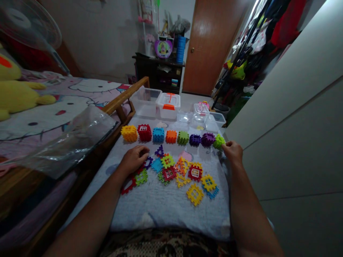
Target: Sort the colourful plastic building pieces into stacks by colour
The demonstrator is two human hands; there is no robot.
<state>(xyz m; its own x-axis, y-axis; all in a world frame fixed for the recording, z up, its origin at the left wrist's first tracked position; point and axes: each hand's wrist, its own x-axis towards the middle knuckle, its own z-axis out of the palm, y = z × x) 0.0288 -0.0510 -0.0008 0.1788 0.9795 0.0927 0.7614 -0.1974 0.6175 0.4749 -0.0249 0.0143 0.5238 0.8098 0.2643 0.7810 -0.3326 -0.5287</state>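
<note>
A row of stacked plastic interlocking building blocks crosses the cloth-covered surface. From left to right stand the yellow stack (129,133), red stack (144,132), blue stack (158,135), orange stack (171,136), green stack (183,137), and two purple stacks (208,139). At the right end my right hand (234,152) pinches the lime green blocks (219,141). My left hand (135,156) is low over the cloth with curled fingers, beside a purple triangular block (159,151); its grip is hidden. Loose blocks lie nearer me, among them a yellow window block (195,194) and a red window block (195,172).
Behind the row are a clear open bin (147,101), a lidded box with orange clips (168,106) and smaller clear containers (200,109). A wooden rail (125,94) borders the left, where a plastic bag (72,141) lies. A white cabinet (294,125) rises at right.
</note>
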